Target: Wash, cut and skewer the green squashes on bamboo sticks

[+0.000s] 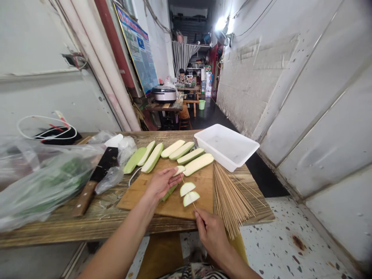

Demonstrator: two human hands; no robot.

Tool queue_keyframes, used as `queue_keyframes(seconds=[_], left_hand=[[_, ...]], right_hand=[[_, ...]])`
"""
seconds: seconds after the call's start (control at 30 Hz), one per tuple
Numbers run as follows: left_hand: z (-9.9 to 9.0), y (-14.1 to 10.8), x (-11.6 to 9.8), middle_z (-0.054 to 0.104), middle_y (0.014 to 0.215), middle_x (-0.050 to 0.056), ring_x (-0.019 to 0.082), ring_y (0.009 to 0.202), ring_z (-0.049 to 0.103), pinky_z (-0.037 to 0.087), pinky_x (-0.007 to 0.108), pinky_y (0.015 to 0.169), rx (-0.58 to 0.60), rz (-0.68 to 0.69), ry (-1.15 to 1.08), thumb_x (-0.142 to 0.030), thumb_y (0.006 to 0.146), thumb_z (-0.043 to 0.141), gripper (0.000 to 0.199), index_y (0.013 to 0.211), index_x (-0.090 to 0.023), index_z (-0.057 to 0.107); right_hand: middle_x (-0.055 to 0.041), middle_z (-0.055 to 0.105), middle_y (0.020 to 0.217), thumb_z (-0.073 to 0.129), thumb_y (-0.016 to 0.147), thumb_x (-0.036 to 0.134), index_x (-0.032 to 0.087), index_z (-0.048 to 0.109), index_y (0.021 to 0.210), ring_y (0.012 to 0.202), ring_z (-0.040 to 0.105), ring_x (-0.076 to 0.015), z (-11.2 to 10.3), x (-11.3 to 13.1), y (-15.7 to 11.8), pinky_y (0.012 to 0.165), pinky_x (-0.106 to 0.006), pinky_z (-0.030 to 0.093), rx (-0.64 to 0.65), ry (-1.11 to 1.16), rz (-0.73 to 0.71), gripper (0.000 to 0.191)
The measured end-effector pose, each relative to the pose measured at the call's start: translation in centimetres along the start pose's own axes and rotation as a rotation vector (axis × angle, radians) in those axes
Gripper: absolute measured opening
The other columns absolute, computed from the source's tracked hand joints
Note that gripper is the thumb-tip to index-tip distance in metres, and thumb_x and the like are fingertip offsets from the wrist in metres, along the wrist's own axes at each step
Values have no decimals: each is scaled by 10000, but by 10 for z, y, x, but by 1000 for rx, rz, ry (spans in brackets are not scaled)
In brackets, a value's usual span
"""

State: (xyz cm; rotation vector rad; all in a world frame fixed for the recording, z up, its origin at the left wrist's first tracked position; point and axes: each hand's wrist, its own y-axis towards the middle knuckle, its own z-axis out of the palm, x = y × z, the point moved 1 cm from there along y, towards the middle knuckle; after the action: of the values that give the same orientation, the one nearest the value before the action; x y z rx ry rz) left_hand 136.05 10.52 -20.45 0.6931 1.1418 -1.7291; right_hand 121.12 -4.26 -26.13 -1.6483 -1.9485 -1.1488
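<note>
1. Here's the right hand, clenched on the low end of a bamboo skewer. The fingers curl around it, so the exact pinch is hidden from this angle.
2. On that skewer, two pale squash slices sit one above the other, just over the cutting board.
3. The left hand comes in flat and open, its fingertips right up against a third slice at the skewer's upper end. Can't tell whether that slice is pierced yet, as the fingers block the view.
4. Under the left palm, a green strip of squash pokes out, mostly covered.
5. Behind the hands, long peeled squash pieces lie side by side, across the board and onto the wooden table.
6. To the right, a fan of loose skewers spreads over the table edge, beside a white plastic tub.
7. Over on the left, a cleaver lies on the table, partly under clear plastic, next to a bag of leafy greens. The bag runs off the frame, and the blurry plastic makes those greens hard to identify.
</note>
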Motion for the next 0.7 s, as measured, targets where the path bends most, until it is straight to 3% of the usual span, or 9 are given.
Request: queue_keyframes(seconds=[0.7], left_hand=[[3,-2,13,714,765,139,175,678,695,601,244,659,28,-66,27,1,802,591,96,808,-23,684]], right_hand=[[-17,589,609,320,955,256,178,565,730,526,530,-121,-9,-5,-1,520,-230,289,79,-34,33,342]])
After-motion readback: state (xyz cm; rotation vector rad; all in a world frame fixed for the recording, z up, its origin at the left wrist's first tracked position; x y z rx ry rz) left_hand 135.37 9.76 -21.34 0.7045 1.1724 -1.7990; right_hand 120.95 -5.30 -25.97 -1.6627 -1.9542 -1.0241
